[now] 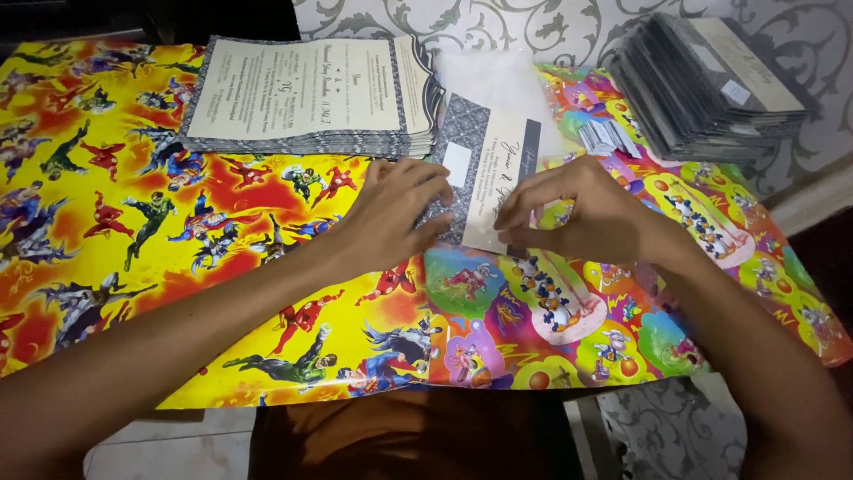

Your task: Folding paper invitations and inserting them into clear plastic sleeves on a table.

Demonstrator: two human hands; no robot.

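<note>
Both hands on one patterned card at table centre

Left hand (395,209) presses flat, fingers spread, on the card (484,173) by its grey damask side; right hand (577,213) pinches the cream edge, clear sleeve (498,76) lying just beyond. Judgement: keep the left palm pinning, square the corners before sliding. Loose card stack (311,93) behind left, sleeved stack (711,80) far right, on the cartoon wrapping paper (133,222)

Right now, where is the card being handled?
In the head view, the card lies centre table between the left hand and right hand, just right of the card stack.
</note>
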